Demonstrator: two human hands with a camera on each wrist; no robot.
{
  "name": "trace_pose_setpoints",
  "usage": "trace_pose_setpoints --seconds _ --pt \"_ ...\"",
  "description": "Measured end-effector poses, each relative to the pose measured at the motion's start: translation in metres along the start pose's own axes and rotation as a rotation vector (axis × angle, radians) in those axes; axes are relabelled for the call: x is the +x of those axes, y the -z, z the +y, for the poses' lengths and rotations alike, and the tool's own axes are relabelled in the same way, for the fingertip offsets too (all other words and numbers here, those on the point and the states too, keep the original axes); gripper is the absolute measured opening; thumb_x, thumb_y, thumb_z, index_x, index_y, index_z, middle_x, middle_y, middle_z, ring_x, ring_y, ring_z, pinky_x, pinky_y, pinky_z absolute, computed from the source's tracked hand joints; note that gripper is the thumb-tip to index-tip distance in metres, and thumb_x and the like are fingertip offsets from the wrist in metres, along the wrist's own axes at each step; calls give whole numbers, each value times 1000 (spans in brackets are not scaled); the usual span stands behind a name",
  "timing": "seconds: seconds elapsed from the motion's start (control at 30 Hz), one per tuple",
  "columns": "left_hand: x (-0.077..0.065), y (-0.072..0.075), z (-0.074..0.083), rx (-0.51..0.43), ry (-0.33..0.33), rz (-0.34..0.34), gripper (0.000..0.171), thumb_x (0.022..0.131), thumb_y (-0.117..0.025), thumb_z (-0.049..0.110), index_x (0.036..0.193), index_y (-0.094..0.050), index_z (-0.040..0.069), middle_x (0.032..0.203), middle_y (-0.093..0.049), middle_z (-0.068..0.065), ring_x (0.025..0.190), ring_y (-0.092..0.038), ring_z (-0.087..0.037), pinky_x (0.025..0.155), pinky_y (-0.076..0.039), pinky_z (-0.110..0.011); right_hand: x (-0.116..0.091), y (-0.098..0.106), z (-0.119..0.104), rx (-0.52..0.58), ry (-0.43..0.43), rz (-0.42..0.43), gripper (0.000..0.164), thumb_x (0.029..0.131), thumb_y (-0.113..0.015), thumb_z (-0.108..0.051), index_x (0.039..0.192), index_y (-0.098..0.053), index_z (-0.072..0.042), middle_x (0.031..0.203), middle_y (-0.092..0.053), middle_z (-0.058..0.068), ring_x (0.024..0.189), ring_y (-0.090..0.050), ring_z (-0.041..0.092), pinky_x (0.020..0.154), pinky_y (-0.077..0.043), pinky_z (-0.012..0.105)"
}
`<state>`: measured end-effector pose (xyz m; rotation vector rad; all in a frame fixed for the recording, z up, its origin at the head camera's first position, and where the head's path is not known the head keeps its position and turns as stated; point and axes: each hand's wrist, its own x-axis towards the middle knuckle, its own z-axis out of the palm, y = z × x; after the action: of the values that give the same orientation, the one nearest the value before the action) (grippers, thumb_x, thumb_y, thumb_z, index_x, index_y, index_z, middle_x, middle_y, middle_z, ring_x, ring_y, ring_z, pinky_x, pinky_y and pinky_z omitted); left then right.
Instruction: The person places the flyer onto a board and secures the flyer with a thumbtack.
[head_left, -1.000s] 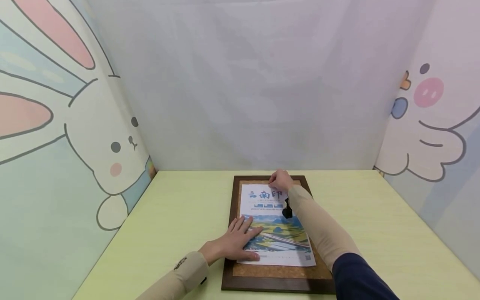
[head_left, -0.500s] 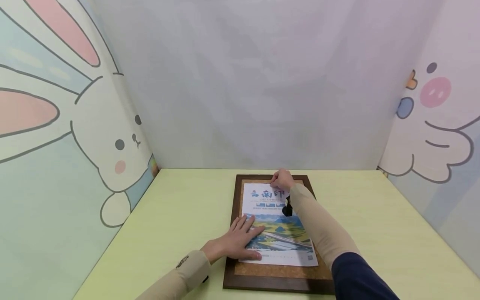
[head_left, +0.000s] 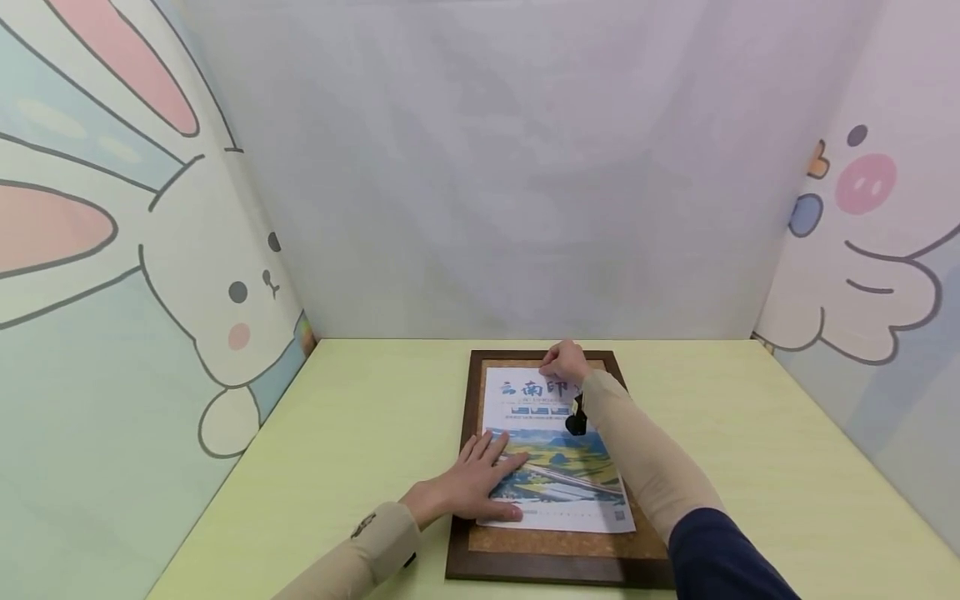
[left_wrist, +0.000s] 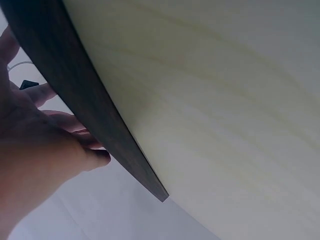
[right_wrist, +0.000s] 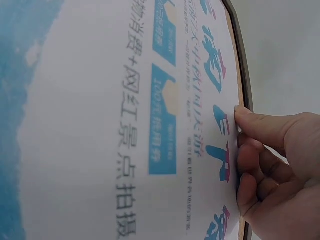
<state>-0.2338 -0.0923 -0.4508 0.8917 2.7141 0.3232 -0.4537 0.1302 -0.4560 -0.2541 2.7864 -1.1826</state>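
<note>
A printed poster (head_left: 558, 467) with a painted landscape and blue lettering lies on a dark-framed cork board (head_left: 558, 570). My left hand (head_left: 471, 487) rests on the poster's lower left part with its fingers spread. The left wrist view looks along the board's dark frame (left_wrist: 95, 107) with the left hand's fingers beyond it. At the middle of the poster's top edge, my right hand (head_left: 567, 362) has its fingers curled. Its thumb (right_wrist: 260, 127) and forefinger pinch a small pale pin-like thing (right_wrist: 240, 129), mostly hidden by the fingertips; I cannot tell its exact kind.
The board lies on a pale yellow-green table (head_left: 360, 417) near its front edge. A grey-white back curtain (head_left: 480, 183) and side walls with a cartoon rabbit (head_left: 202, 283) and bird (head_left: 870, 267) enclose it. A small black device (head_left: 576, 421) hangs at the right wrist.
Both hands keep nearly the same place on the poster and board. The head view has shifted slightly.
</note>
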Motion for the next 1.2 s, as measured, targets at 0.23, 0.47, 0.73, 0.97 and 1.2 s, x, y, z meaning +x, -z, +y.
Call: trace_pose_setpoints --seconds 0.23,0.47,0.73,0.97,1.2 --pt "0 0 0 8 5 -4 80 88 -56 61 154 -23 30 164 -9 -13 151 -4 -37 120 -7 -57 3 1 6 15 7 -39 9 84 -75 -14 89 -72 -7 89 -69 10 75 -61 21 65 -46 26" --pt "1 1 0 5 7 -1 80 88 -56 61 154 -24 29 164 -9 -13 151 -4 -38 120 -6 -58 3 7 6 20 38 -69 10 86 -71 -14 92 -73 -6 88 -68 10 72 -58 21 60 -45 27" --pt "2 0 0 1 6 -1 80 88 -57 61 154 -25 29 164 -9 -13 151 -4 -38 119 -6 -58 2 7 9 -1 40 -54 10 88 -70 -16 90 -74 -8 87 -69 8 74 -59 20 62 -45 26" --pt "2 -1 0 3 9 1 81 87 -57 62 154 -24 30 164 -9 -12 151 -4 -38 119 -7 -58 -2 6 6 8 39 -32 10 88 -70 -15 90 -74 -6 89 -69 11 75 -59 22 63 -45 27" --pt "2 -1 -2 -4 -6 -3 81 88 -56 61 154 -24 29 164 -8 -13 151 -3 -38 119 -6 -58 -1 6 7 10 34 -17 8 87 -71 -15 86 -75 -8 87 -69 10 73 -59 20 61 -44 26"
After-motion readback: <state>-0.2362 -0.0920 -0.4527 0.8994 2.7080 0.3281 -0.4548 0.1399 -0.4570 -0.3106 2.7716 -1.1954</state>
